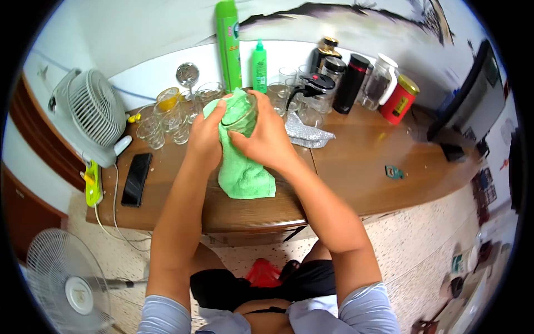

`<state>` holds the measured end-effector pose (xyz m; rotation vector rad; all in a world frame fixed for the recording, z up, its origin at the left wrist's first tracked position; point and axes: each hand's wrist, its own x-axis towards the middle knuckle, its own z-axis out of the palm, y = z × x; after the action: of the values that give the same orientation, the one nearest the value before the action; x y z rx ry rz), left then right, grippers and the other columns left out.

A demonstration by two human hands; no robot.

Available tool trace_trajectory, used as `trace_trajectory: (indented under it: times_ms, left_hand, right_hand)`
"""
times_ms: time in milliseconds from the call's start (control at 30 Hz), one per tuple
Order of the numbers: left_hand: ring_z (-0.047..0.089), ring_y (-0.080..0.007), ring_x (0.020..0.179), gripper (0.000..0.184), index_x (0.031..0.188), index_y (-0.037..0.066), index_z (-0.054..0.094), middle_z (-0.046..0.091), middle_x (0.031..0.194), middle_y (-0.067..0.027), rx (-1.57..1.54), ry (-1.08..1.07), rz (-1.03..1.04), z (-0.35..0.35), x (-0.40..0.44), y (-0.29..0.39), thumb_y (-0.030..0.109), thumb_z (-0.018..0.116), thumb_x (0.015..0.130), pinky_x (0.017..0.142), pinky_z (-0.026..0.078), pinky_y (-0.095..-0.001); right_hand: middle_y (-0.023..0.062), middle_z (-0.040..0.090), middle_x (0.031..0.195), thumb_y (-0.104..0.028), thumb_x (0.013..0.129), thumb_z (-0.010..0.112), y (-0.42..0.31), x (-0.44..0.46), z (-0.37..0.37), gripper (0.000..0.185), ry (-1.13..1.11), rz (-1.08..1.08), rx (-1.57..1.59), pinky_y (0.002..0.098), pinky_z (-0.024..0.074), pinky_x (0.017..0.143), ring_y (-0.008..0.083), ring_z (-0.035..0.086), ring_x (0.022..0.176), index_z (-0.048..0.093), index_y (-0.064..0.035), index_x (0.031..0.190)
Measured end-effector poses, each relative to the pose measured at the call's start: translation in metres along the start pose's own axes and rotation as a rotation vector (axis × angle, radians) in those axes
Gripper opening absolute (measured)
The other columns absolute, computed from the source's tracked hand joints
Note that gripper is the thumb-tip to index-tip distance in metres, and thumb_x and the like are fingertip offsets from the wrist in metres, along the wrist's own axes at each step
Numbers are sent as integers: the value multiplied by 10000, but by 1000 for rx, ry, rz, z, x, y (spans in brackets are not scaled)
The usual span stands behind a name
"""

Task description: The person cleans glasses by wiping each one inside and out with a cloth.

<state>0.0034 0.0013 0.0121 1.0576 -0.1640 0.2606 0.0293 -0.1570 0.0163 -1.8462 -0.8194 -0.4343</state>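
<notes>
Sitting at the left end of the wooden table (361, 186) is a white box fan (97, 111), with a lime power strip (94, 186) and a black phone (137, 179) near it. Next comes a bunch of clear glasses (158, 131) bunched up toward the wall. Then the action: the left hand (208, 133) is closed on a green cloth (246, 178), thumb up near the glass (247, 119), and the right hand (264, 133) is curled round that glass from the other side. Fingers look wrapped, not spread, though the cloth hides some of the left ones. Both hands hold it up around the middle, toward the back of the table. I'd call this mid-wipe: cloth is bunched against the glass, which hasn't been set down yet. No clue which of the others are done or left. Glass looks tilted rather than upright; with fingers and cloth in the way I can't tell which way the mouth points or pin down its long axis. The cloth's loose end trails toward the person, so its long side runs front to back. Further right: a silvery pouch (306, 133), a black flask (351, 83) and a red canister (398, 104).
</notes>
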Motion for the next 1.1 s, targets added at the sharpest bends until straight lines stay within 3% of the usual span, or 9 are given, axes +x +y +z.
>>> trace_trajectory:
  times_ms: [133, 267, 467, 567, 600, 633, 800, 900, 1100]
  left_hand:
    - [666, -162, 1079, 488, 1301, -30, 706, 764, 1147, -108, 774, 13, 375, 6, -5, -8, 395, 526, 1139, 970, 515, -336]
    - [637, -169, 942, 504, 1207, -54, 701, 728, 948, -90, 991, -160, 396, 18, -19, -4, 413, 525, 1137, 878, 521, -345]
    - [645, -155, 958, 504, 1134, -33, 716, 720, 957, -77, 903, -190, 121, 15, -18, -4, 419, 494, 1149, 856, 513, -315]
    - [625, -126, 987, 494, 1209, -31, 692, 709, 1080, -73, 241, -44, -36, 38, -25, -5, 412, 479, 1157, 842, 511, -308]
    - [614, -139, 1129, 499, 1356, -24, 590, 659, 1274, -88, 248, -147, -51, 29, -23, -2, 415, 453, 1162, 965, 521, -347]
    - [618, -138, 1120, 499, 1339, -25, 606, 668, 1253, -82, 348, -153, -9, 23, -21, -4, 416, 452, 1163, 961, 518, -339]
    - [638, -134, 1044, 504, 1241, -25, 683, 708, 1135, -56, 969, -204, 135, -1, -11, -5, 413, 446, 1166, 924, 507, -303]
    - [639, -146, 894, 524, 1149, -40, 723, 712, 1017, -67, 888, -282, 224, -5, -9, -6, 448, 532, 1131, 831, 531, -318]
    - [684, -157, 984, 498, 1263, -40, 676, 735, 1102, -81, 503, -411, 97, 5, -18, 6, 423, 571, 1115, 887, 549, -324]
  right_hand:
    - [336, 611, 1295, -162, 764, 822, 18, 2, -1, 866, 113, -38, -113, 533, 537, 991, 515, 623, 1175, 401, 82, 1481]
    - [283, 647, 1229, -145, 721, 823, 22, 4, -16, 836, 87, -54, -215, 520, 551, 957, 475, 642, 1148, 471, 41, 1457]
    - [198, 659, 1184, -89, 754, 806, 28, -2, -10, 730, 91, -369, -336, 500, 534, 942, 416, 651, 1102, 548, -18, 1434]
    - [156, 651, 1177, -53, 754, 794, 28, 4, -10, 680, 148, -560, -463, 485, 521, 942, 387, 649, 1084, 593, -28, 1403]
    - [158, 650, 1181, -55, 750, 795, 27, 5, -11, 688, 162, -585, -488, 490, 524, 938, 390, 649, 1080, 590, -27, 1406]
    - [161, 648, 1186, -58, 746, 796, 26, 5, -12, 695, 177, -609, -513, 495, 527, 933, 394, 649, 1077, 588, -25, 1409]
    - [200, 668, 1214, -67, 690, 808, 21, -1, -13, 759, 2, -201, -248, 482, 555, 887, 371, 673, 1085, 573, 6, 1407]
    - [210, 681, 1214, -93, 667, 843, 34, 10, -16, 846, -111, -55, -5, 441, 566, 811, 317, 701, 1082, 520, 42, 1437]
    - [157, 691, 1094, -162, 778, 886, 25, 14, -47, 908, -431, 496, 849, 314, 488, 544, 249, 750, 908, 388, 39, 1510]
